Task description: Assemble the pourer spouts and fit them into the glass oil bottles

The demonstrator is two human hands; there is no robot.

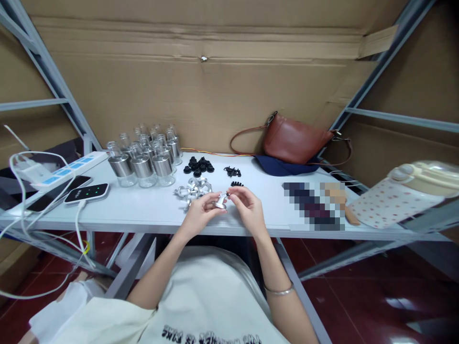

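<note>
- Cream garment (201, 306) with black lettering fills the bottom edge, straight below the cap; both forearms rise from it.
- Far left of the cap: white cables (21, 167) and a power strip (68, 169) at the left end of the table (143, 210).
- Closer, but well left of the cap: dark phone (57, 191), and beside it a black device (86, 192) with green lights and a cable plugged in.
- Left of and behind the cap: glass bottles (147, 160) with silver collars, upright, packed close together.
- Just left of and behind the cap: loose pile of spare caps (191, 187), silver.
- Behind that pile, further from the cap: heap of black rings (198, 165).
- Left hand (199, 212): closed, thumb and fingertips pinching the cap.
- Cap (219, 201): small silver piece between both hands, over the table near its front edge. Can't tell if it touches the top.
- Right hand (247, 205): thumb and forefinger pinched on a tiny black part (228, 194) at the cap's upper right, touching it; other fingers curled.
- Behind the cap, slightly right: two small groups of black bits (232, 171).
- Below and right of the cap: silver bangle (278, 290) on the right wrist.
- Right of and behind the cap: brown bag (292, 139) on a navy cloth (279, 166), against the cardboard wall.
- Far right of the cap: flask (394, 200) in a dotted sleeve, lying tilted.
</note>
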